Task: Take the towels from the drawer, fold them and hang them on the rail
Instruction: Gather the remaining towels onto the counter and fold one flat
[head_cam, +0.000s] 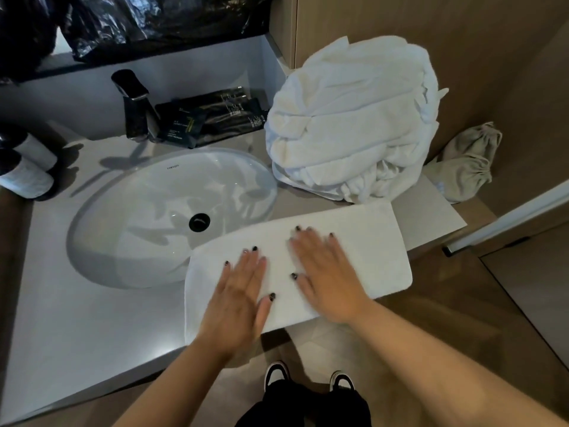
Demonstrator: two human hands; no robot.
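Note:
A folded white towel [369,241] lies flat along the front edge of the grey counter [77,334], its left end overlapping the sink rim. My left hand [240,297] presses flat on the towel's left half, fingers straight. My right hand [326,272] presses flat on its middle, fingers spread. A big heap of loose white towels [351,118] is piled at the back right of the counter. No drawer or rail can be made out for certain.
An oval white sink [147,211] with a black drain fills the counter's middle. A black tap [135,100] and dark sachets [212,118] stand behind it. Two bottles [24,167] lie at the left. A beige drawstring bag [468,164] sits at the right. A white bar [508,220] runs lower right.

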